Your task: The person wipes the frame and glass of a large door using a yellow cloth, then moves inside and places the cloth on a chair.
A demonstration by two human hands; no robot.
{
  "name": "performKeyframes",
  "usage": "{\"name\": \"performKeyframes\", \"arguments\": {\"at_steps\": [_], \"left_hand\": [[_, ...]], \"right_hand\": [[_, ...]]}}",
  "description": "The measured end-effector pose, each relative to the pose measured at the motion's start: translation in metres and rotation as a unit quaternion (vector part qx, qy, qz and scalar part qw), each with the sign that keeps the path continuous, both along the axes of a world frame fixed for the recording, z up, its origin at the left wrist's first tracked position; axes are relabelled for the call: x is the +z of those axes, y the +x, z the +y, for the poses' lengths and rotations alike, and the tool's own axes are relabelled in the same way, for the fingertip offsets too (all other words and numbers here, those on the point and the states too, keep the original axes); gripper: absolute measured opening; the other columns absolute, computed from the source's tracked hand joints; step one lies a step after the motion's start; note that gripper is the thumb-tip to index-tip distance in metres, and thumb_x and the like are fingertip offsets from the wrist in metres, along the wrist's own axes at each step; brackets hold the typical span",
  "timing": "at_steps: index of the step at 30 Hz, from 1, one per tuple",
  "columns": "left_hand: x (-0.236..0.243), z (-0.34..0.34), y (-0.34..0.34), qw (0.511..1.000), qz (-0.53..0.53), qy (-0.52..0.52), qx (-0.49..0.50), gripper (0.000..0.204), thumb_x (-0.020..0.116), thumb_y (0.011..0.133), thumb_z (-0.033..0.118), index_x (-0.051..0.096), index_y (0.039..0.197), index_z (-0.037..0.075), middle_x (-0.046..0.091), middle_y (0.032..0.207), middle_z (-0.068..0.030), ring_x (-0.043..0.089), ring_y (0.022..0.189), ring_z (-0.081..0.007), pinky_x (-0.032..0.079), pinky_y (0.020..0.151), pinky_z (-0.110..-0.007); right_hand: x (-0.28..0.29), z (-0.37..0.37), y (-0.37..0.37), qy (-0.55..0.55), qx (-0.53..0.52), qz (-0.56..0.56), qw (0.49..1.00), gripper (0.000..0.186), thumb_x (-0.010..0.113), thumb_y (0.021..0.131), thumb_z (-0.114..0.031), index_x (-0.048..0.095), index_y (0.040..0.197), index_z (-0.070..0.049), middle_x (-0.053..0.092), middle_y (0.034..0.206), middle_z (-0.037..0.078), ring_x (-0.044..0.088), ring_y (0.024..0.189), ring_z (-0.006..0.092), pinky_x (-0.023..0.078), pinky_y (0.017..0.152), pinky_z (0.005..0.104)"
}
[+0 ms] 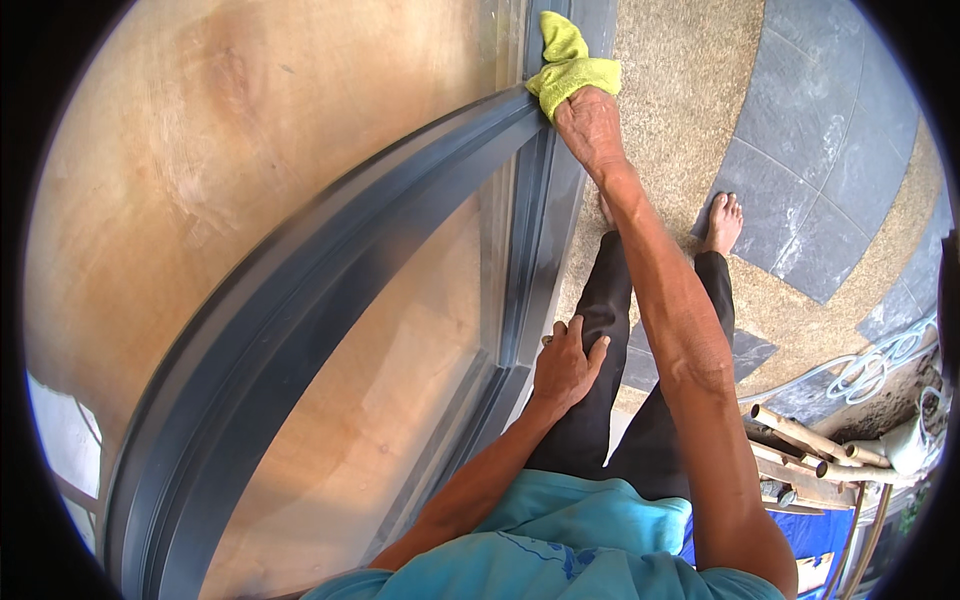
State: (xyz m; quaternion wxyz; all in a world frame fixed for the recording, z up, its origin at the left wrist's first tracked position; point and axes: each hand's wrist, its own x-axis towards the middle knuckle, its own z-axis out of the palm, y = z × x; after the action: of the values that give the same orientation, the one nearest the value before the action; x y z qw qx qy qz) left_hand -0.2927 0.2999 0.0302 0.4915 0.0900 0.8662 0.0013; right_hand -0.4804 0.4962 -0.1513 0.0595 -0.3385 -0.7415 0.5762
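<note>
My right arm stretches far forward, and my right hand (592, 120) is closed on a yellow-green cloth (585, 75). The bunched cloth lies against the dark grey frame (545, 150) of a large glazed window or door, where the crossbar (330, 240) meets the upright. Part of my fingers is hidden under the cloth. My left hand (568, 368) rests on my leg near the knee, holding nothing, its fingers apart. Glass panes (390, 370) fill the frame above and below the crossbar, with a light brown wood-like surface showing in them.
My bare foot (724, 222) stands by grey stone tiles (800, 170) set in pebbled paving (675, 90). At the right lie a coiled pale hose (868, 375), several bamboo poles (800, 435), a white sack (908, 445) and a blue sheet (815, 535).
</note>
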Motion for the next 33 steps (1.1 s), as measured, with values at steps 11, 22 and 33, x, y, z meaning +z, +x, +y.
{"name": "performKeyframes", "arguments": {"at_steps": [11, 22, 33], "left_hand": [[-0.002, -0.006, -0.003, 1.000, 0.001, 0.001, -0.018, 0.061, 0.063, 0.093, 0.043, 0.052, 0.130, -0.004, 0.059, 0.110, -0.0263, 0.064, 0.096, -0.0452, 0.057, 0.080, -0.048], [-0.010, -0.013, 0.001, 0.997, -0.033, 0.065, 0.020, 0.057, 0.065, 0.093, 0.039, 0.052, 0.131, -0.001, 0.058, 0.120, -0.0289, 0.062, 0.105, -0.0461, 0.053, 0.087, -0.049], [0.003, 0.028, -0.007, 0.984, -0.119, -0.129, 0.041, 0.074, 0.059, 0.094, 0.049, 0.039, 0.147, 0.002, 0.048, 0.140, -0.0237, 0.052, 0.124, -0.0450, 0.043, 0.104, -0.054]], "right_hand": [[0.039, 0.002, -0.005, 0.014, 0.078, 0.026, 0.997, 0.014, 0.060, 0.080, -0.006, 0.062, 0.069, 0.002, 0.064, 0.074, 0.024, 0.063, 0.075, 0.0436, 0.051, 0.072, 0.0492], [0.191, -0.007, -0.007, -0.025, -0.007, 0.328, 0.944, 0.012, 0.065, 0.068, -0.001, 0.069, 0.079, -0.003, 0.066, 0.078, 0.016, 0.064, 0.077, 0.0379, 0.054, 0.072, 0.0452], [0.312, -0.014, -0.011, -0.058, -0.002, 0.541, 0.839, 0.012, 0.070, 0.066, -0.016, 0.072, 0.070, -0.005, 0.069, 0.087, 0.012, 0.066, 0.093, 0.0305, 0.052, 0.091, 0.0445]]}}
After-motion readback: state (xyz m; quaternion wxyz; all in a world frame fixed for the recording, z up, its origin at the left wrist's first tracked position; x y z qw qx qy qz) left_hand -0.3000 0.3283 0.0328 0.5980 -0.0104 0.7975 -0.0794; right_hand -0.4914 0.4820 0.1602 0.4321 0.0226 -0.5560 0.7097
